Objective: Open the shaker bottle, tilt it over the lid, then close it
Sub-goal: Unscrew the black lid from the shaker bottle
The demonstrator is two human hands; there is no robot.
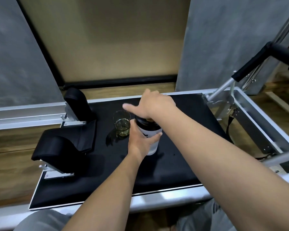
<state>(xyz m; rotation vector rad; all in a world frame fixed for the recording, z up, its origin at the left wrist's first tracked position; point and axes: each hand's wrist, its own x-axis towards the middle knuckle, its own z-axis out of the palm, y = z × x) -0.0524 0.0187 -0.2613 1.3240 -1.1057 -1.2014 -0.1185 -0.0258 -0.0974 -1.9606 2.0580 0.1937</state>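
A white shaker bottle (151,135) with a black lid (144,121) stands upright on the black padded platform (173,164). My left hand (139,142) grips the bottle's body from the left, thumb round the front. My right hand (151,105) sits on top of the lid, fingers curled over it and thumb stretched out to the left. Most of the lid is hidden under that hand.
A small glass (122,125) with yellowish liquid stands just left of the bottle, close to my left hand. Black padded shoulder rests (62,147) lie at the left. A metal frame and black-padded bar (250,67) rise at the right.
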